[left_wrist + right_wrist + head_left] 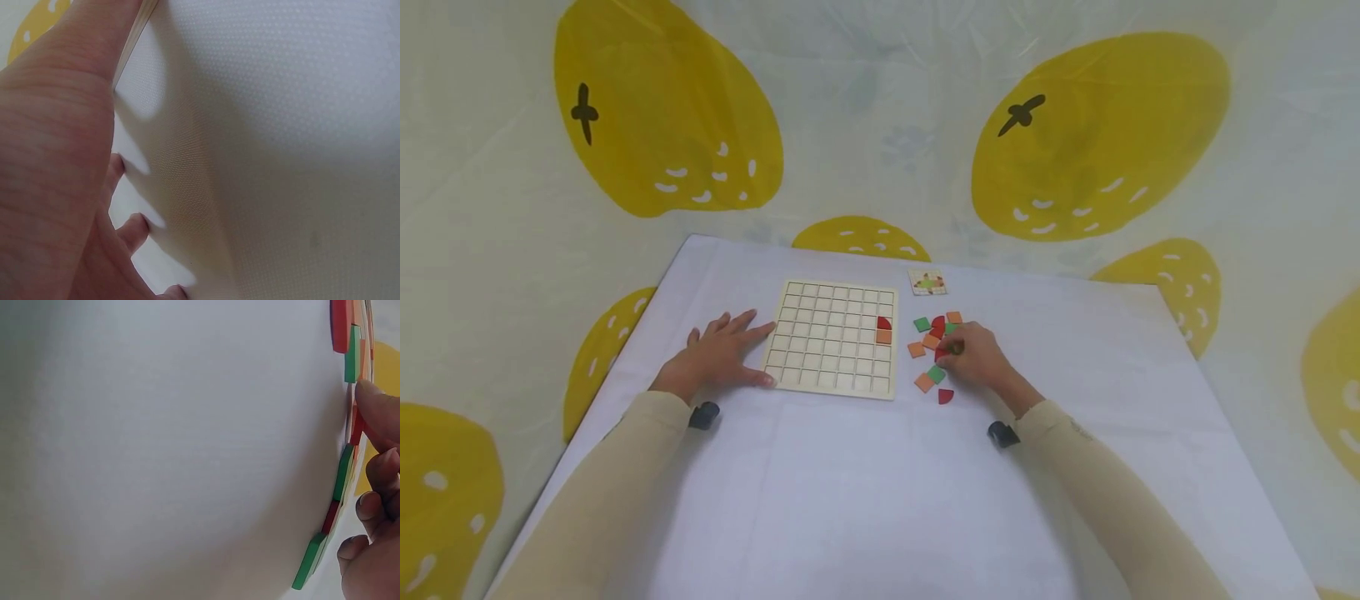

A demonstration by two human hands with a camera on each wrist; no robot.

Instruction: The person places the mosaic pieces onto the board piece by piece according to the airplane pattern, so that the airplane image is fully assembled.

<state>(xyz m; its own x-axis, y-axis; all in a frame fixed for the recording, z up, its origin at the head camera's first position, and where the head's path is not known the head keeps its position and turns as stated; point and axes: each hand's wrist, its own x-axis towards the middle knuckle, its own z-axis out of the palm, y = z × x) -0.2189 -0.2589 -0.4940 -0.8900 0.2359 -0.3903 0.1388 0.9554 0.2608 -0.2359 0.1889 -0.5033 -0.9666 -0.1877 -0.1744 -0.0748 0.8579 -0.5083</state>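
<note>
A pale wooden grid board (827,375) lies on the table, with a red quarter-circle tile (884,323) and an orange square tile (883,337) in cells by its right edge. My left hand (718,354) is spread flat at the board's left side, thumb and fingertip at the frame. Right of the board, my right hand (977,357) reaches into a loose group of tiles. Its thumb (375,406) and fingers pinch a red tile (357,425), whose shape is partly hidden. Around it lie green squares (922,324), orange squares (917,350) and a red quarter-circle (946,397).
A small pattern card (928,282) with a coloured grid picture lies behind the loose tiles. White cloth (850,500) covers the table. Behind it hangs a curtain (880,125) printed with large yellow fruit.
</note>
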